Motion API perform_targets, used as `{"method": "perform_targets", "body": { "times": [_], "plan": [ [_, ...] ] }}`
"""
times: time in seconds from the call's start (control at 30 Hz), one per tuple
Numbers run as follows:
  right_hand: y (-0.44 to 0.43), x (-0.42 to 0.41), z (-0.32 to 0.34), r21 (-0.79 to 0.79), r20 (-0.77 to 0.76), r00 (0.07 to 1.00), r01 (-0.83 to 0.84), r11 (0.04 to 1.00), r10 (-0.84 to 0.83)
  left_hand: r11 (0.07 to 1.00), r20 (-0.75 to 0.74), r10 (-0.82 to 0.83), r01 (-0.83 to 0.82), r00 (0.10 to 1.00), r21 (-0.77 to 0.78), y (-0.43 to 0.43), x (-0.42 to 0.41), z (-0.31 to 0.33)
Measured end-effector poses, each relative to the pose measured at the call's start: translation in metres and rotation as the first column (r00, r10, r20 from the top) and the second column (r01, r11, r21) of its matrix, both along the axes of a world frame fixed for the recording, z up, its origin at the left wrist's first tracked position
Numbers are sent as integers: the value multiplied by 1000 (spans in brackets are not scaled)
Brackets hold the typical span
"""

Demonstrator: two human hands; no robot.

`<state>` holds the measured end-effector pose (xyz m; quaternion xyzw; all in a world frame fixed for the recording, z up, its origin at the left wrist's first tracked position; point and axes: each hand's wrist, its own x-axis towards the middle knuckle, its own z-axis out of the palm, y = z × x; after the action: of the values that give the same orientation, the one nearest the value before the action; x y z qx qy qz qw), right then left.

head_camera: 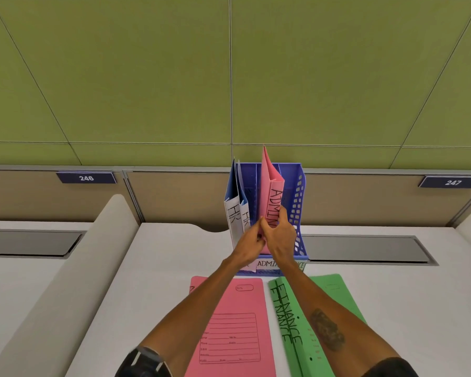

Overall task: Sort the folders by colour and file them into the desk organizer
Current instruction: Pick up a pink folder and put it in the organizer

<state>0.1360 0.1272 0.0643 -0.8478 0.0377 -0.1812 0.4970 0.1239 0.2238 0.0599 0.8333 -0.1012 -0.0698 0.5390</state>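
Note:
A blue desk organizer stands upright at the back of the desk, with paper labels along its front. Two blue folders marked HR stand in its left slot. A pink folder marked ADMIN stands in the middle slot, and my left hand and my right hand both grip its lower front edge. On the desk in front lie another pink folder and green folders marked FINANCE, partly under my forearms.
A green partition wall rises behind the organizer, with number plates 246 and 247. Grey recessed flaps sit in the desk on both sides. A rounded white divider runs along the left.

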Motion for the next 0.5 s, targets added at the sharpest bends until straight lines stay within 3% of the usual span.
{"method": "perform_targets", "body": {
  "times": [0.27,0.5],
  "plan": [
    [0,-11,-21,-24,-140,988,-72,997,68,999,-166,7,-14,986,-43,4,-12,-22],
    [1,-25,-21,18,-188,977,-103,994,105,999,-163,23,-18,986,33,10,-25,-24]
  ]
}}
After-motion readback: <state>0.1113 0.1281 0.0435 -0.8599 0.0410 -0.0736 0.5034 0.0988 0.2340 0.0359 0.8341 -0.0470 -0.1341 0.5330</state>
